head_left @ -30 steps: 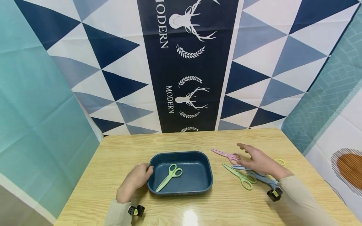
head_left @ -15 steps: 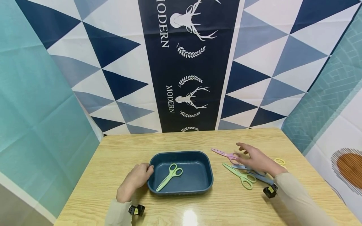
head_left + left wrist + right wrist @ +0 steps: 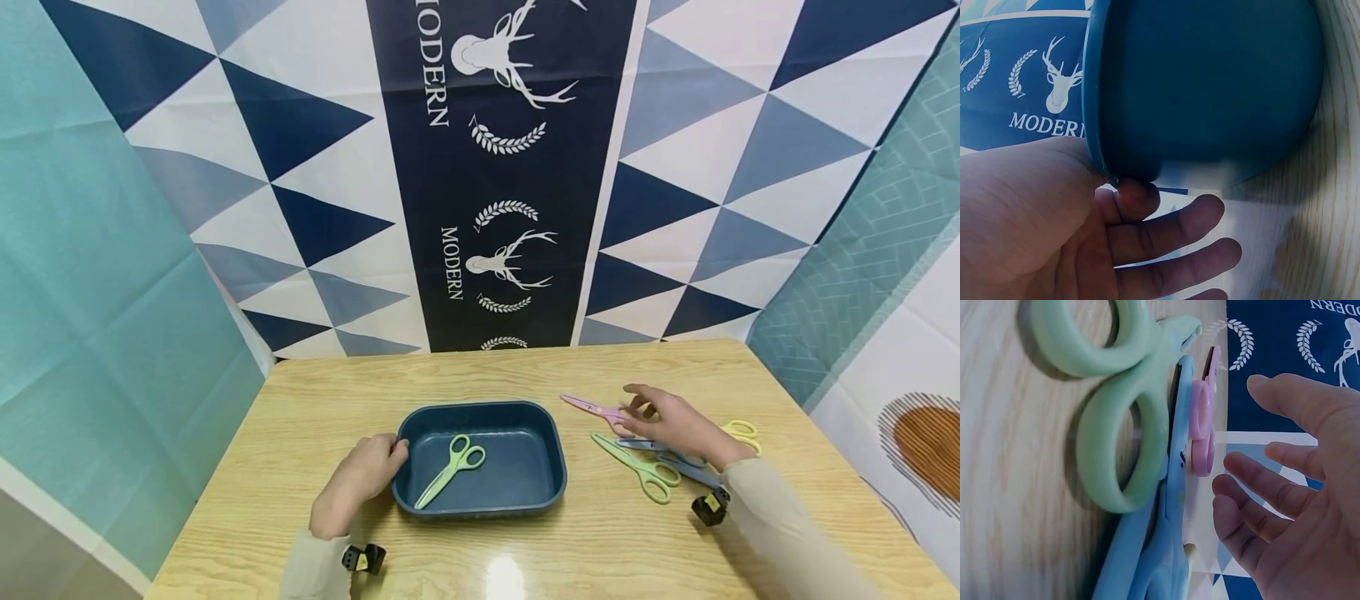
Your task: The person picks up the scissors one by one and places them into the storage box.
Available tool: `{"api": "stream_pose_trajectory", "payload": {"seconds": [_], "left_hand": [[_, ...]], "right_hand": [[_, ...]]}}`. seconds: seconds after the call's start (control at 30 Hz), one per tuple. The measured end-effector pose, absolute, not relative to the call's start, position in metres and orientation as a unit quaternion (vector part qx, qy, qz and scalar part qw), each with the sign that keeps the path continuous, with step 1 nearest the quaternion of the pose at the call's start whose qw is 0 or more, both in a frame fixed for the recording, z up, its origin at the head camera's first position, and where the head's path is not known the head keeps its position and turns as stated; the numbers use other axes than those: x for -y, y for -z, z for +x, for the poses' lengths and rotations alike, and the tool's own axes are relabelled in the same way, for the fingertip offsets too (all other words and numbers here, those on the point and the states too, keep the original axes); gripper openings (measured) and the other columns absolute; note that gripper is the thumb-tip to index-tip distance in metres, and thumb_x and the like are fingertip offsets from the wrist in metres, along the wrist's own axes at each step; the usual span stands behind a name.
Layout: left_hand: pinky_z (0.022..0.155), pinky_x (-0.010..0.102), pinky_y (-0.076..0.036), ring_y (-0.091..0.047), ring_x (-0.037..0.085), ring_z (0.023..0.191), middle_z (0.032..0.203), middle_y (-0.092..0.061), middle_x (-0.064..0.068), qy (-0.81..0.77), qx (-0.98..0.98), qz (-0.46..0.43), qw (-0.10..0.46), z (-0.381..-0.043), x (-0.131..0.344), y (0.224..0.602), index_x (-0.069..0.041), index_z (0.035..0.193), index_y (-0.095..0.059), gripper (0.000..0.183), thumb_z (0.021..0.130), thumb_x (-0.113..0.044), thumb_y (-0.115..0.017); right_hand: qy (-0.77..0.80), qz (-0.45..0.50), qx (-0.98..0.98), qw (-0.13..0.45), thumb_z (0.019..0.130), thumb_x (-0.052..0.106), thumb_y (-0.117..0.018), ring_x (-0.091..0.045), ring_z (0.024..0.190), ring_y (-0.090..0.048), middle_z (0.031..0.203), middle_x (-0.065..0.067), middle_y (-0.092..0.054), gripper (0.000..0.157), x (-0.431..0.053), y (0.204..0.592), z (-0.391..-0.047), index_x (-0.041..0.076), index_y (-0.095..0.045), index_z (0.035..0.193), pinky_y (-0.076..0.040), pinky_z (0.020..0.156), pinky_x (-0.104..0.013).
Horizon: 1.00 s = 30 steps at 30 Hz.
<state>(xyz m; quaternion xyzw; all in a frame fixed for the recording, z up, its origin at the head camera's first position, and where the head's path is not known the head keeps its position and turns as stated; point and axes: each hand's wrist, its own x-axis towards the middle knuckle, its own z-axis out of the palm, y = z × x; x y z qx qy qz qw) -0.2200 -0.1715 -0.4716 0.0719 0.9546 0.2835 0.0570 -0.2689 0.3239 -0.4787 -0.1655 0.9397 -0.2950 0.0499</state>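
Tray (image 3: 517, 471), left hand (image 3: 366, 468) gripping rim (image 3: 480, 404), pink scissors (image 3: 595, 407) apart

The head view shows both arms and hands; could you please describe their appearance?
The left sleeve and right sleeve are plain, long and pale beige. The left hand and right hand are ungloved. The left wrist device and right wrist device are black with a yellow patch.

tray (image 3: 517, 467), scissors (image 3: 626, 457) on wooden table (image 3: 600, 542)
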Motion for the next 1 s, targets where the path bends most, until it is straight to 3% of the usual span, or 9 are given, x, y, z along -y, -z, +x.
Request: {"api": "stream_pose_trajectory", "payload": {"seconds": [0.23,0.47,0.73,1.0], "left_hand": [[0.057,0.030,-0.039,-0.048,0.016,0.059,0.066,-0.048,0.003,-0.284,-0.954,0.071,0.060,-0.220,0.172,0.471,-0.012,0.076,-0.055,0.035,0.108,-0.024,-0.049],[0.057,0.031,-0.039,-0.048,0.017,0.059,0.066,-0.048,0.003,-0.283,-0.955,0.073,0.058,-0.220,0.172,0.471,-0.012,0.075,-0.054,0.035,0.107,-0.024,-0.049],[0.058,0.031,-0.040,-0.048,0.017,0.060,0.067,-0.049,0.003,-0.281,-0.955,0.071,0.064,-0.221,0.172,0.471,-0.012,0.077,-0.056,0.035,0.108,-0.025,-0.049],[0.058,0.031,-0.040,-0.049,0.017,0.060,0.067,-0.049,0.003,-0.279,-0.955,0.072,0.063,-0.221,0.172,0.470,-0.012,0.077,-0.057,0.034,0.108,-0.024,-0.048]], "right_hand": [[0.293,-0.165,-0.940,0.054,0.098,0.030,-0.071,-0.017,0.094,-0.064,0.115,-0.013,-0.066,0.063,-0.321,0.482,-0.270,-0.008,-0.049,0.143,-0.054,0.075,-0.032],[0.278,-0.157,-0.946,0.050,0.097,0.033,-0.072,-0.020,0.095,-0.064,0.114,-0.015,-0.068,0.059,-0.320,0.490,-0.271,-0.009,-0.057,0.136,-0.054,0.080,-0.041],[0.273,-0.166,-0.946,0.045,0.098,0.032,-0.071,-0.017,0.091,-0.062,0.110,-0.010,-0.070,0.043,-0.319,0.489,-0.271,-0.002,-0.067,0.125,-0.053,0.079,-0.040],[0.254,-0.180,-0.949,0.045,0.098,0.031,-0.071,-0.022,0.094,-0.065,0.109,-0.014,-0.070,0.045,-0.318,0.487,-0.272,-0.005,-0.068,0.124,-0.055,0.081,-0.046]]}}
